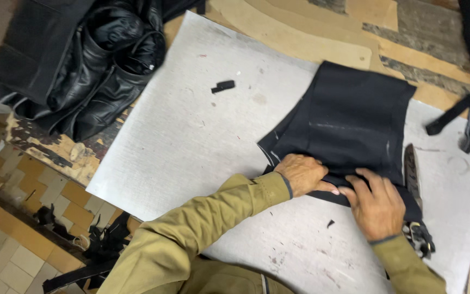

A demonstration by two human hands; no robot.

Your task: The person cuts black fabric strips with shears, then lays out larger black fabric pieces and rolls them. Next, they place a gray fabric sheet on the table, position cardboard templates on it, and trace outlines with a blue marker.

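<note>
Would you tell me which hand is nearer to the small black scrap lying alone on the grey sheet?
The left hand. It presses the dark fabric below and right of the small black scrap; the right hand lies farther right, also on the fabric.

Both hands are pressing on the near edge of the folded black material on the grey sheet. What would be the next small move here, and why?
Probably to slide the left hand outward along the near edge, flattening the fold. The black material lies folded on the grey sheet, both hands press its near edge, and the right hand already pins it beside the scissors. That edge looks uneven.
</note>
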